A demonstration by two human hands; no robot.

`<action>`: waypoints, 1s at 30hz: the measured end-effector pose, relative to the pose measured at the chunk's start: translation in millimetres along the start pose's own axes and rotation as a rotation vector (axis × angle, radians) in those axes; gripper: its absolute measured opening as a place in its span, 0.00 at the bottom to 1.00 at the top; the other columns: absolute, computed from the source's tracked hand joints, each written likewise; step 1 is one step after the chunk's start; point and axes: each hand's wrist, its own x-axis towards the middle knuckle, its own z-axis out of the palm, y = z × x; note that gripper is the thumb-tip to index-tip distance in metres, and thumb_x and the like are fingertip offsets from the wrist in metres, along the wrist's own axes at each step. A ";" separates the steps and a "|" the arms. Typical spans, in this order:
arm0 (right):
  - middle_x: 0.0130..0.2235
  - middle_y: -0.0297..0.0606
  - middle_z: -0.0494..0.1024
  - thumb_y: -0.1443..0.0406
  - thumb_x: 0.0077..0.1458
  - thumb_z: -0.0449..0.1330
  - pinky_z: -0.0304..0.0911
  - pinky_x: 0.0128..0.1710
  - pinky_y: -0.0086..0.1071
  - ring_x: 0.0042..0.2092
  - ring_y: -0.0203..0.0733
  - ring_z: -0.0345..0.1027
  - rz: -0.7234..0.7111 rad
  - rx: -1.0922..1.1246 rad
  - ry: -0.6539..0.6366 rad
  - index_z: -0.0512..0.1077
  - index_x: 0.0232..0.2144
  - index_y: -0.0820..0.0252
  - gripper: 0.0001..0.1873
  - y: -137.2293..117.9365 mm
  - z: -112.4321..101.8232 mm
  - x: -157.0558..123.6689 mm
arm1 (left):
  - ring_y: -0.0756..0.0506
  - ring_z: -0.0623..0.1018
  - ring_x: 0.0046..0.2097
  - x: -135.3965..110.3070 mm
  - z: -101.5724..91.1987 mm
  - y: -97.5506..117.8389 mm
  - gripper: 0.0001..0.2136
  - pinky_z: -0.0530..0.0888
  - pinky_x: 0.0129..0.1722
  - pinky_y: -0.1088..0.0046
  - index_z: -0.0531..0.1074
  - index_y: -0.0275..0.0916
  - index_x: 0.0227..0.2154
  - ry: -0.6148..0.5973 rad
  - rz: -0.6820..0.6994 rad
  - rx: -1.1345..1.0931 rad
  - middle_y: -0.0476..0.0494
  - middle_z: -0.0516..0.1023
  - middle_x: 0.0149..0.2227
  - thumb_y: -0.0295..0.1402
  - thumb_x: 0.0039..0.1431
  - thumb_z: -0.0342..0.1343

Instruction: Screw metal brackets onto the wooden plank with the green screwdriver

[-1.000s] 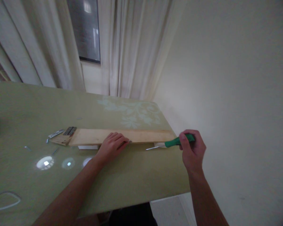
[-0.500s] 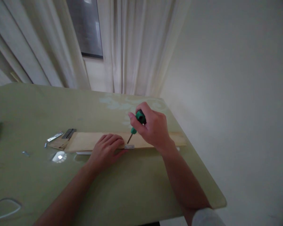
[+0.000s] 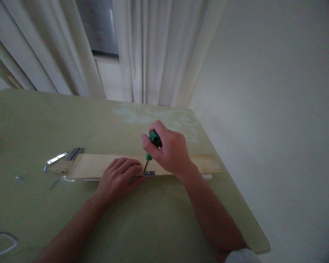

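My right hand (image 3: 170, 148) is closed round the green and black handle of a screwdriver (image 3: 148, 156). The shaft leans slightly, its tip down at the left end of a small metal hinge (image 3: 150, 173) on the front edge of a pale wooden board (image 3: 94, 162). My left hand (image 3: 120, 175) grips the board just left of the hinge, fingers bent over the top and thumb along the front edge. Any screw under the tip is too small to make out.
At the board's left end lie a dark hinge (image 3: 75, 153), a shiny metal plate (image 3: 57, 158) and several small metal pieces. A white strip (image 3: 91, 179) shows beneath the board. A white cable loop (image 3: 5, 244) rests on the green tabletop (image 3: 142, 226). A wall (image 3: 285, 128) borders the right side.
The screwdriver tip has come down from above the hinge onto its left end, and my right hand has shifted slightly left. My left hand keeps its hold; the view has shifted a little.
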 end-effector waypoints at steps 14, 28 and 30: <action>0.24 0.31 0.71 0.48 0.71 0.53 0.45 0.28 0.31 0.26 0.38 0.64 -0.107 -0.113 -0.157 0.67 0.35 0.54 0.20 -24.1 -22.7 -9.5 | 0.40 0.79 0.45 0.4 3.2 1.7 0.07 0.73 0.45 0.61 0.77 0.42 0.41 0.019 0.018 0.064 0.41 0.82 0.43 0.40 0.67 0.62; 0.28 0.33 0.76 0.55 0.72 0.52 0.52 0.32 0.33 0.30 0.41 0.69 -0.073 -0.269 -0.234 0.69 0.42 0.55 0.12 -22.9 -32.0 -16.5 | 0.40 0.77 0.45 4.4 6.2 -0.5 0.10 0.71 0.45 0.61 0.76 0.41 0.40 0.000 0.012 0.045 0.41 0.82 0.43 0.43 0.69 0.60; 0.33 0.36 0.80 0.58 0.74 0.48 0.56 0.36 0.33 0.35 0.42 0.72 -0.111 -0.265 -0.272 0.69 0.43 0.56 0.13 -29.4 -33.2 -16.3 | 0.40 0.77 0.44 5.2 7.2 -0.4 0.11 0.71 0.45 0.61 0.76 0.42 0.39 -0.013 -0.003 0.042 0.42 0.82 0.42 0.44 0.68 0.60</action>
